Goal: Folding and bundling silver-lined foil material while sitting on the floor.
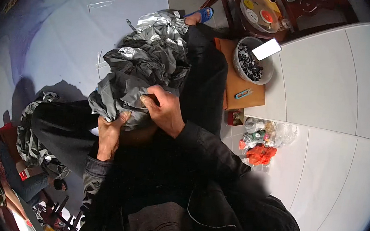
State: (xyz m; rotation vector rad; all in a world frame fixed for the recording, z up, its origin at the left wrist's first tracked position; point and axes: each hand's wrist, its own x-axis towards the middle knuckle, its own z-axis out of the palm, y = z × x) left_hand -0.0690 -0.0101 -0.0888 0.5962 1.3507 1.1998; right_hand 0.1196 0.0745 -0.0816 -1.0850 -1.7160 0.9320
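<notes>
A crumpled sheet of thin grey fabric with a shiny silver side (147,62) lies bunched over my lap and along my outstretched right leg. My left hand (109,137) grips its near edge between thumb and fingers. Just to the right and a little farther away, my right hand (166,112) pinches another fold, with thumb and forefinger pressed together. Folds cover some of the fingertips, so I cannot see whether anything small is held with the cloth. More of the same silver-grey fabric (34,133) is heaped beside my left knee.
To the right, a cardboard box (235,88) carries blue thread snips (243,93) and a bowl (266,70) of small black and white pieces; a white phone (267,49) rests on its rim. Beyond is a tub (270,29) with spools. A pale sheet (71,36) covers the left floor. Another person's leg (33,188) shows lower left.
</notes>
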